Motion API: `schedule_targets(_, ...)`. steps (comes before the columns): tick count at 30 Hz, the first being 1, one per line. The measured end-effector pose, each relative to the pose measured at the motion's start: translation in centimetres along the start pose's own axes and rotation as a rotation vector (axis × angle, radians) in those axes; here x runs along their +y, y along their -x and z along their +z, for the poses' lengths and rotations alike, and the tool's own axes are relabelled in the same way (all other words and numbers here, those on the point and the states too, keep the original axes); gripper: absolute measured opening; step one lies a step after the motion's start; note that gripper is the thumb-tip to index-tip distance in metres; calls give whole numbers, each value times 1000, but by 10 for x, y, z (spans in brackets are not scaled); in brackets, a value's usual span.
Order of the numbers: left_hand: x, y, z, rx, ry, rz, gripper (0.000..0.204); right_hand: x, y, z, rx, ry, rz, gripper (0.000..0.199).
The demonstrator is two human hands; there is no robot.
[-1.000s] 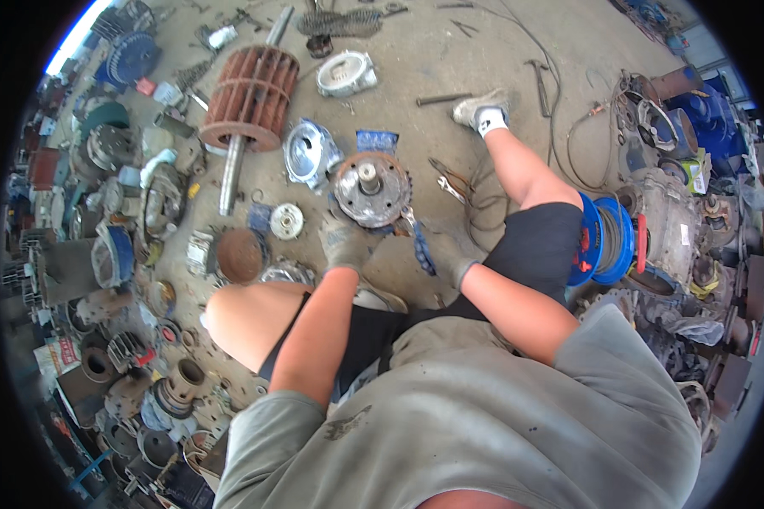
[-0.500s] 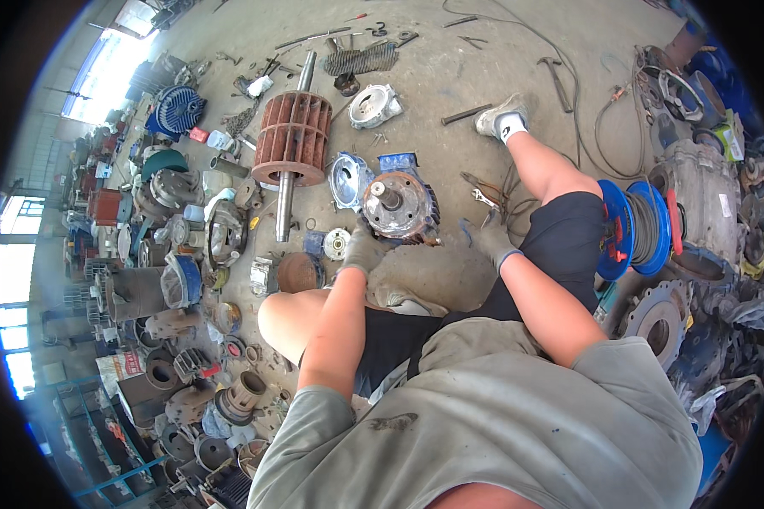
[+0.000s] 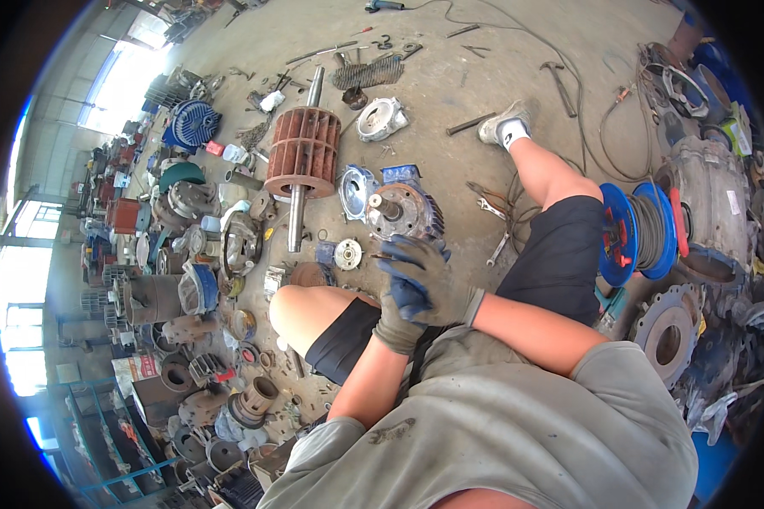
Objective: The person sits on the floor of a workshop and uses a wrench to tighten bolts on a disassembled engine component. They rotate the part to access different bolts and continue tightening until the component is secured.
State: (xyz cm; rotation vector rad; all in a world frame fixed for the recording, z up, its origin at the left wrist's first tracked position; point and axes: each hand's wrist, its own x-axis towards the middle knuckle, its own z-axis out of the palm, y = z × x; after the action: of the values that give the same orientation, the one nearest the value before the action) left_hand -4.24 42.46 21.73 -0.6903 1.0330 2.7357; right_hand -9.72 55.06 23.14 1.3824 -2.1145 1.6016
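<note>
A seated person on a concrete workshop floor [image 3: 450, 76], two gloved hands brought together before the body. The left hand [image 3: 401, 307], in a grey-and-blue work glove, lies against the right hand [image 3: 424, 270], in a matching glove, whose fingers are spread and overlap it; whether either hand grips anything cannot be told. Just beyond the hands, touching the floor between the two bare knees, stands one grey-blue electric motor housing with a protruding steel shaft [image 3: 401, 209]. Left of it lies one rust-red finned rotor on a long steel shaft [image 3: 301, 153]; beside the housing rests one small round silver bearing cap [image 3: 347, 254]. One pale cast end cover [image 3: 379, 119] lies farther off. One blue cable reel [image 3: 643, 231] stands at the right thigh.
</note>
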Motion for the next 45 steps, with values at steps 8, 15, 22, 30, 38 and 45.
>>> schedule_targets(8, 116, -1, 42, -446, -7, 125, 82, 112, 47, -8, 554, -276, 965, 107)
schedule_targets(15, 233, -118, -51, 137, 141, 624, 56, 77, -9, -27, 151, -23, 678, 124)
schedule_targets(22, 219, -140, -59, 244, -67, 490, 61, 47, -159, -40, -775, 798, 88, 64)
schedule_targets(30, 240, -131, -46, 457, -1048, 482, 68, 70, -238, 5, -1526, 991, -144, 26)
schedule_targets(38, 237, -143, -45, 371, -1222, 501, 64, 69, -242, 25, -1436, 850, 718, 48)
schedule_targets(45, 235, -136, -37, 365, -1270, 478, 64, 69, -242, 23, -1520, 1012, 160, 29)
